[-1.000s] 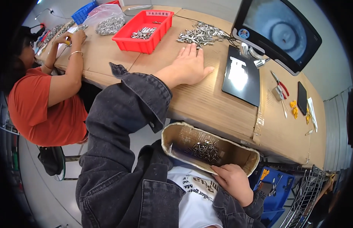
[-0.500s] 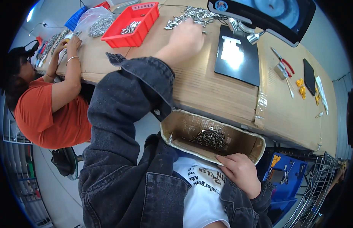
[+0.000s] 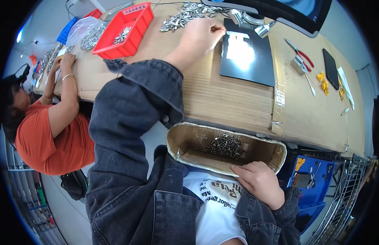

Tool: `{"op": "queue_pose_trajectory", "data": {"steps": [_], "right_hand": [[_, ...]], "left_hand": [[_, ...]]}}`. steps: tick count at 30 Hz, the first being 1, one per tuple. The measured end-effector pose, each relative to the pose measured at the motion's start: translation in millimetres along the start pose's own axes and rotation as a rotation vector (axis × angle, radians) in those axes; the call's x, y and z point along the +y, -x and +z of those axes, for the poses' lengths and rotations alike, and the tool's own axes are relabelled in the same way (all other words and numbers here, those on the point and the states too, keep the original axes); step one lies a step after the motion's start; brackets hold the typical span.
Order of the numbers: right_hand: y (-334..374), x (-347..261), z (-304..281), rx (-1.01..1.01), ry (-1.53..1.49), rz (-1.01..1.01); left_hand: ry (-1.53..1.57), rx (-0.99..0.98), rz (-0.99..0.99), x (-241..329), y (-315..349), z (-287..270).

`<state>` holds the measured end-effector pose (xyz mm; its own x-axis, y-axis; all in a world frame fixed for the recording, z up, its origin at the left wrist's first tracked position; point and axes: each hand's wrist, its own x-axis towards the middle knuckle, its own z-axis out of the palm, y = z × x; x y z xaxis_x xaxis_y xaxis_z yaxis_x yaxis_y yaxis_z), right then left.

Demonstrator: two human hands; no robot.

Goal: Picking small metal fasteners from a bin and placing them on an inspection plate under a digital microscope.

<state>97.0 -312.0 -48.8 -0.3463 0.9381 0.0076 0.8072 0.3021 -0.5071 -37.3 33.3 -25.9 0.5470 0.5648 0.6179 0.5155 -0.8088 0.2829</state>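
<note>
My left hand (image 3: 199,37) reaches over the table with thumb and forefinger pinched together, at the upper left corner of a black flat plate (image 3: 246,75). Whatever sits in the pinch is too small to make out. Just behind it spreads a pile of small silvery metal parts (image 3: 183,17). Below the table edge, my right hand (image 3: 261,183) grips the near rim of a long cardboard box (image 3: 189,157), fingers over the edge. Inside that box lies a heap of small metal pins (image 3: 225,146).
A red bin (image 3: 134,34) holds some metal parts. Above the plate hang a monitor (image 3: 295,14) and a lamp (image 3: 263,30). Red-handled pliers (image 3: 305,61), yellow bits (image 3: 322,83) and a black phone (image 3: 331,69) lie at right. A co-worker in orange (image 3: 54,139) works at left.
My left hand has left the metal pile and moved right to the plate's corner, its fingers pinched. The right hand stays on the box rim. The view has shifted slightly.
</note>
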Motion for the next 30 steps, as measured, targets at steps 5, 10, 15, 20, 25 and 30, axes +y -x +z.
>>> {"op": "queue_pose_trajectory", "data": {"steps": [5, 10, 15, 20, 25, 30], "right_hand": [[-5, 1, -5, -0.016, 0.024, -0.052], [-12, 1, -10, -0.023, 0.048, -0.071], [-14, 2, -16, -0.01, 0.041, -0.062], [-8, -2, -14, -0.001, 0.021, -0.013], [-4, -7, -17, 0.034, 0.098, 0.007], [-3, -9, -19, 0.018, 0.138, 0.004]], "left_hand": [[0.572, -0.139, -0.456, 51, -9, 0], [0.485, -0.275, -0.511, 47, -16, 13], [0.38, -0.034, -0.182, 38, -4, 18], [0.466, -0.12, -0.252, 49, -8, 5], [0.446, -0.108, -0.317, 45, -4, 12], [0.441, -0.103, -0.322, 59, 3, -5]]}}
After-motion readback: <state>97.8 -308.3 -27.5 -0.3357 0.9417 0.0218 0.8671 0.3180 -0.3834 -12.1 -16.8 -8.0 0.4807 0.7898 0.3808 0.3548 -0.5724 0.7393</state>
